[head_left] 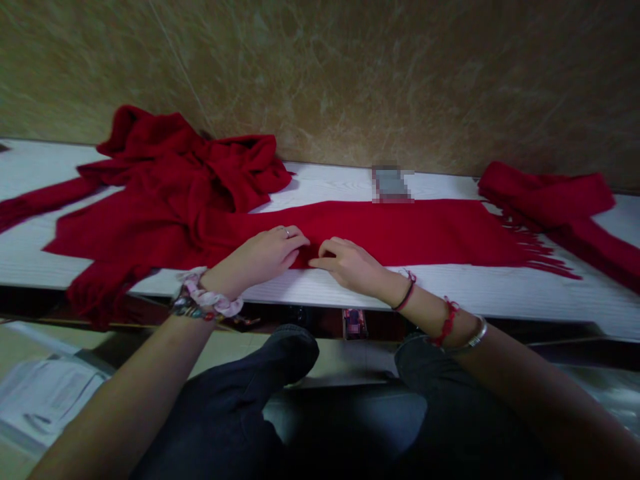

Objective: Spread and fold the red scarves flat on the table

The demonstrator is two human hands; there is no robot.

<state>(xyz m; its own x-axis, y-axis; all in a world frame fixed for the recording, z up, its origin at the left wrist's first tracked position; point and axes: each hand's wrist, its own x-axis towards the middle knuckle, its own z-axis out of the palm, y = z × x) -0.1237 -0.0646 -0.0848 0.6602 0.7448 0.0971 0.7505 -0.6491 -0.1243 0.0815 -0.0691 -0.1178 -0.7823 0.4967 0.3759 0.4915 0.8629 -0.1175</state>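
A red scarf (430,230) with a fringed right end lies spread along the white table (450,287). Over its middle, near the front edge, my left hand (275,250) is closed, with fingertips bent down onto the cloth. Just to the right, my right hand (345,263) pinches at the same stretch of scarf, thumb and fingers close together. A small gap separates the two hands. What exactly lies between the fingertips is hard to make out. Toward the left, the scarf runs into a crumpled heap of red cloth (170,173).
At the right lies another folded red scarf (545,193). A blurred grey rectangular item (393,185) sits behind the spread scarf, near the marble wall (350,80). Below the table edge, a small box-like item (354,323) shows. White papers (50,393) are at lower left.
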